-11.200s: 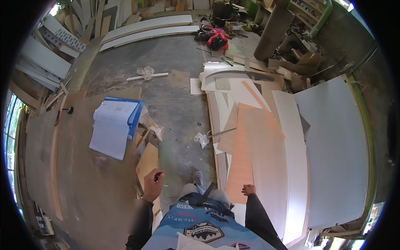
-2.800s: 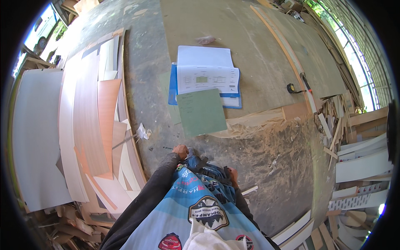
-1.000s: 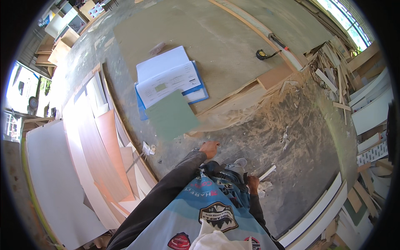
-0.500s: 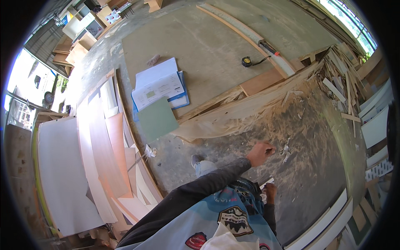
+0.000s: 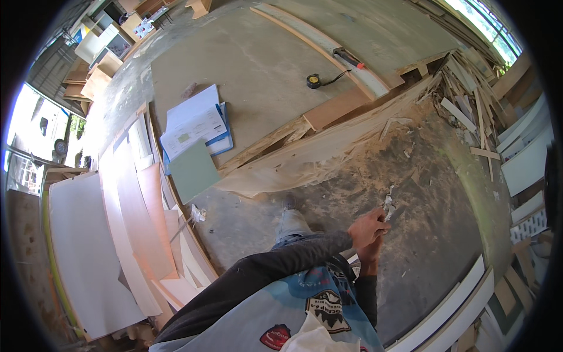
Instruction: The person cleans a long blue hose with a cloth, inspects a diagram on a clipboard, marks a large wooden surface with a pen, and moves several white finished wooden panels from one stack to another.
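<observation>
My left hand (image 5: pixel 365 227), at the end of a dark sleeve, is closed with its fingertips pressed together in front of me. Just below it and touching it is my right hand (image 5: pixel 369 257), its fingers curled up against the left ones and partly hidden. Anything between the fingers is too small to make out. A thin white strip (image 5: pixel 353 259) shows beside the right wrist; whether a hand holds it I cannot tell. Beyond the fingertips, a crumpled white scrap (image 5: pixel 389 201) lies on the dusty floor.
A raised board platform (image 5: pixel 246 70) carries open papers on a blue folder (image 5: pixel 223 142), a tape measure (image 5: pixel 314 81) and a long wooden frame piece (image 5: pixel 305 36). A green sheet (image 5: pixel 190 173) overhangs its edge. Stacked panels (image 5: pixel 88 246) stand left, scrap wood (image 5: pixel 469 100) right.
My right hand has come up from beside my waist to meet my left hand. The left hand has lowered slightly. The whole view has shifted, so the platform's things sit further left.
</observation>
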The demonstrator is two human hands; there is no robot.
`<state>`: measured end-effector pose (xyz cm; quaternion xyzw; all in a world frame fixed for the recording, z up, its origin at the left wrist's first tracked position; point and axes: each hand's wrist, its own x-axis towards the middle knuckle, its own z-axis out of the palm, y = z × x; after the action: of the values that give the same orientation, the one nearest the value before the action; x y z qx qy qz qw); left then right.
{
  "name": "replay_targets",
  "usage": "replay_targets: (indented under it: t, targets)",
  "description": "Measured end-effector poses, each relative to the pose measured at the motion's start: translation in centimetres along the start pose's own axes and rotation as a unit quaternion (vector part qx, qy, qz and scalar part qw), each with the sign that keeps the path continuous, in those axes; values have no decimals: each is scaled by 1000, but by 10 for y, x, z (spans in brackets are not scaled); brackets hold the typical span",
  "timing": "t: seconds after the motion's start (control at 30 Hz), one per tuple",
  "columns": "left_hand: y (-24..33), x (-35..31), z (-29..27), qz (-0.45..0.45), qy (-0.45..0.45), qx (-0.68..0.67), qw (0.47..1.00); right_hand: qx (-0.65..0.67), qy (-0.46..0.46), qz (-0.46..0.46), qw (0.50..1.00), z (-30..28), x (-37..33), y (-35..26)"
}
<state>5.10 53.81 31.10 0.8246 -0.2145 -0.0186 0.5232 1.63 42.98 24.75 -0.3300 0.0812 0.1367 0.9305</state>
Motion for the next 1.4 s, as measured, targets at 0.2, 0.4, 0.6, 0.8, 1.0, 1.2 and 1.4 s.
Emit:
replay_targets:
  t: [0.2, 0.4, 0.6, 0.8, 1.0, 1.2, 1.4]
  targets:
    - [-7, 1, -1, 93, 13, 89, 992, 57, -19, 12, 998, 4, 13, -10]
    - [-25, -3, -34, 38, 16, 97, 994, 256, -21, 103, 961, -7, 51, 9]
    - [-65, -18, -89, 9, 64, 144, 987, 398, 9, 212, 893, 50, 91, 42]
    - [-91, -41, -162, -54, 92, 165, 981, -74, -16, 174, 982, 99, 137, 81]
    - [-113, -86, -218, -122, 133, 170, 969, -86, -118, 259, 955, 155, 159, 122]
    - [-130, -110, -241, -183, 162, 142, 959, -207, -40, 288, 934, 191, 177, 155]
    - [-154, -120, -239, -217, 159, 148, 952, -226, -63, 337, 912, 192, 189, 175]
